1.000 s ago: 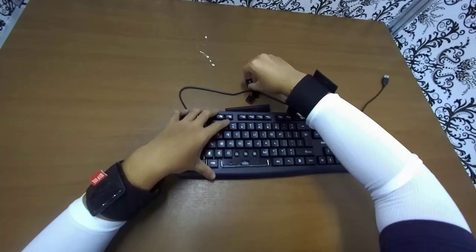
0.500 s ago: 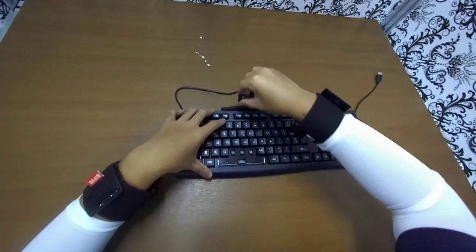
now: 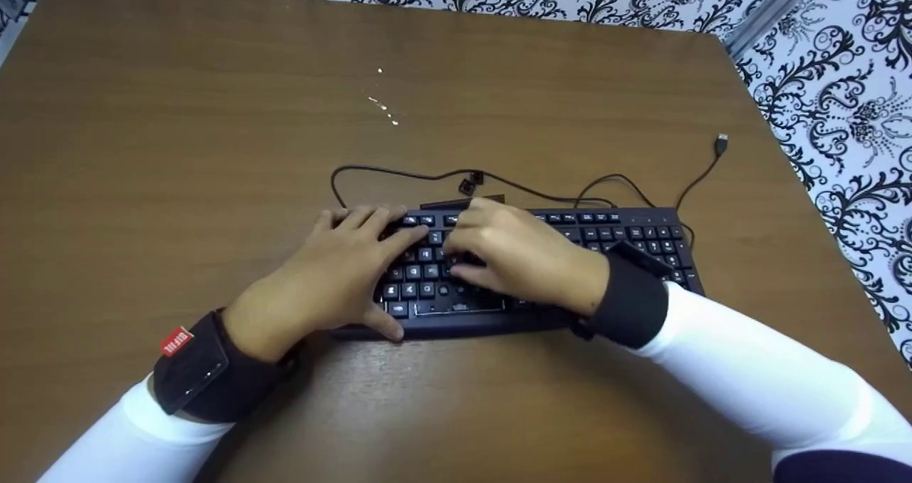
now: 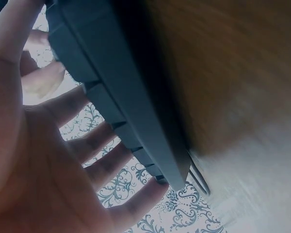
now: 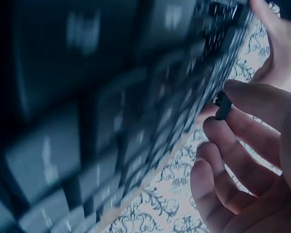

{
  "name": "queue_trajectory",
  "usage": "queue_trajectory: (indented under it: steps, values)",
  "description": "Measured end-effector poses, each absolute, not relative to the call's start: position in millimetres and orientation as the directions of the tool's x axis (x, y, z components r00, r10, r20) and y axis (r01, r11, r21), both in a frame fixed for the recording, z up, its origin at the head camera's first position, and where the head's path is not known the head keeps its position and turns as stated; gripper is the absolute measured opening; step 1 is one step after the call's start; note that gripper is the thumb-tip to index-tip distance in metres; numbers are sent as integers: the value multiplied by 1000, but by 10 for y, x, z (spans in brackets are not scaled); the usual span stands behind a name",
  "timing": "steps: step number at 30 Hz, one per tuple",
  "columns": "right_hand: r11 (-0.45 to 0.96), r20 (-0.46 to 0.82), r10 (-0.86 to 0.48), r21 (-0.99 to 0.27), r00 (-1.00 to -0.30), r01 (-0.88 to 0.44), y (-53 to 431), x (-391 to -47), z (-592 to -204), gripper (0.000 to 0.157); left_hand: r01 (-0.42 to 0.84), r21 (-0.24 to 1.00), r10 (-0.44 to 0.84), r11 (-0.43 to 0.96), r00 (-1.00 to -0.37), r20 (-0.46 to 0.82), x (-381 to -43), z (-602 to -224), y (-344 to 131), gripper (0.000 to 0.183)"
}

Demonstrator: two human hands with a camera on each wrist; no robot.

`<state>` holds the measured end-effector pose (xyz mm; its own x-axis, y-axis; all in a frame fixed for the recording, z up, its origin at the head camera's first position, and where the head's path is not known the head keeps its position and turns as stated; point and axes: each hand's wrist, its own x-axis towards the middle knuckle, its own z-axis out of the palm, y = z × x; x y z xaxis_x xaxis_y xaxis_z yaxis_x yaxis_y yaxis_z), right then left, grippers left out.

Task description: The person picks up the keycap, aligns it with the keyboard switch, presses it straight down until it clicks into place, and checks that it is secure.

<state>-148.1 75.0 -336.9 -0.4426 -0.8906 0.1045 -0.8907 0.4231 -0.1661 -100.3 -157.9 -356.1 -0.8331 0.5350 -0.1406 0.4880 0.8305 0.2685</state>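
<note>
A black keyboard (image 3: 499, 320) lies on the brown table in the head view. My left hand (image 3: 335, 276) rests over its left end with spread fingers, fingertips at the far edge and thumb at the near edge. In the left wrist view those fingers (image 4: 99, 145) lie along the keyboard's side. Above the middle keys is my right hand (image 3: 516, 255), pinching a small black keycap (image 5: 224, 107) between thumb and fingers, as the right wrist view shows; the head view hides it. At least one key spot (image 3: 443, 291) in a lower row has no cap.
Two loose black keycaps (image 3: 467, 187) lie behind the keyboard, beside its cable (image 3: 406, 175). A USB plug (image 3: 721, 144) ends the cable at the right. Small white flecks (image 3: 382, 107) mark the table (image 3: 214, 112) farther back.
My right hand has come from the loose keycaps behind the keyboard toward me, over the middle keys, with a keycap in its fingers. The left hand has stayed in place.
</note>
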Motion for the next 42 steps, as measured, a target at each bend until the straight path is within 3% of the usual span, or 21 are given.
queue_trajectory:
  steps: [25, 34, 42]
  values:
    - [402, 139, -901, -94, -411, -911, 700, -1202, -3547, 19, 490, 272, 536, 828, -834, -131, -992, -3567, -1600, 122]
    - [440, 167, -878, -82, -448, -894, 690, -1136, -3563, 18, 487, 278, 535, 828, -835, -128, -997, -3580, -1597, 122]
    - [441, 191, -877, -43, -440, -897, 697, -1099, -3602, 19, 480, 285, 531, 830, -836, -138, -1000, -3570, -1588, 122]
